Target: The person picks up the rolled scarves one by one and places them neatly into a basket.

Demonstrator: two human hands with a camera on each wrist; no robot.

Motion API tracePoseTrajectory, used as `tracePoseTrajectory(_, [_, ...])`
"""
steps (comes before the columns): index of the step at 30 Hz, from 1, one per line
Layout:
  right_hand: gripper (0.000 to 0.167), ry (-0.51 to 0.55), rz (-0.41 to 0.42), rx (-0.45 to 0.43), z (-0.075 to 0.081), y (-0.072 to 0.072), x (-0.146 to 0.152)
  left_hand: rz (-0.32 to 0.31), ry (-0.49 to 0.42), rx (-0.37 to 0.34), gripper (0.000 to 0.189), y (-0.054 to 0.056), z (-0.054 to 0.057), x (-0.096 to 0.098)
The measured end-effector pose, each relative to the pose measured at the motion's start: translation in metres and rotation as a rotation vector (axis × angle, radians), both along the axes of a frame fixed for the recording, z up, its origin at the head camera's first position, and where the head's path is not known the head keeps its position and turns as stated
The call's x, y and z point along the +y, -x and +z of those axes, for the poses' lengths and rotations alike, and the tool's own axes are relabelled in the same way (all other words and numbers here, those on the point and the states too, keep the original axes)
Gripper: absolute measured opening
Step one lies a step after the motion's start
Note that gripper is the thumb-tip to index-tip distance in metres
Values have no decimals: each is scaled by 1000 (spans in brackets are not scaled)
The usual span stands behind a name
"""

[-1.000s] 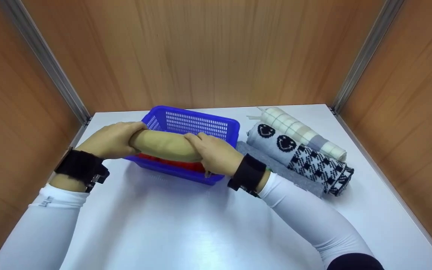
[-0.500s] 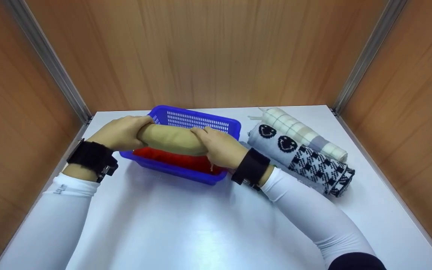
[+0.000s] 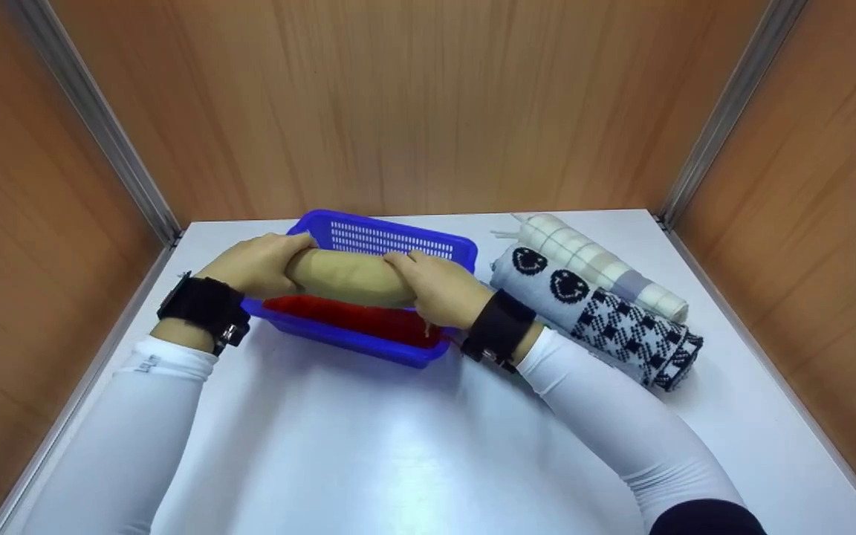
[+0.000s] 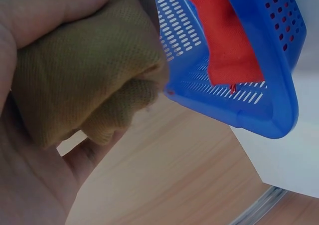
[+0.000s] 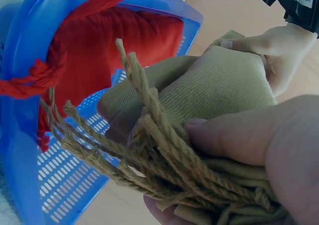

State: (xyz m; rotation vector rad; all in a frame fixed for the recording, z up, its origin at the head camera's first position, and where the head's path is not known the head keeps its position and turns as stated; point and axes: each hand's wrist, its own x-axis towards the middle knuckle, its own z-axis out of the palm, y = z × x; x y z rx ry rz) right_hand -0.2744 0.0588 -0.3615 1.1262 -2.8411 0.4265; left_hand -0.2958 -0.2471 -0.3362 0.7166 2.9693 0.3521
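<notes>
A rolled tan scarf (image 3: 354, 278) hangs level over the blue plastic basket (image 3: 357, 342), held at both ends. My left hand (image 3: 261, 265) grips its left end, thumb on top; in the left wrist view the folded end of the scarf (image 4: 89, 70) shows between thumb and fingers. Its other end is gripped by my right hand (image 3: 444, 288). Twisted tassels (image 5: 164, 135) stick out past the right thumb in the right wrist view. Inside the basket, along its near side, lies a red scarf (image 3: 354, 318), whose red tassels (image 5: 35, 78) reach over the rim.
Right of the basket lie several rolled scarves: a cream checked one (image 3: 599, 264), a grey one with smiley faces and black-and-white check (image 3: 595, 312), and a plain grey one partly hidden by my right arm. Wooden panels (image 3: 413, 104) enclose the white table (image 3: 368, 446).
Both hands have carried the tan scarf a little right and away from me, over the basket. More of the red scarf now shows below it. Both grips stay the same.
</notes>
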Motion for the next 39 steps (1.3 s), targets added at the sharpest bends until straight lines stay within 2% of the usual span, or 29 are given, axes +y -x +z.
tracePoseTrajectory(11, [71, -44, -27, 17, -6, 4, 3, -2, 32, -1, 39, 12, -14, 11])
tracePoseTrajectory(20, [68, -60, -38, 9, -11, 8, 3, -1, 75, 20, 39, 26, -23, 17])
tracePoseTrajectory(32, [63, -79, -38, -24, -19, 16, 5, 6, 108, 8, 37, 40, -30, 28])
tracePoseTrajectory(39, [56, -108, -50, -12, -24, 24, 7, 4, 132, 5, 42, 46, -32, 38])
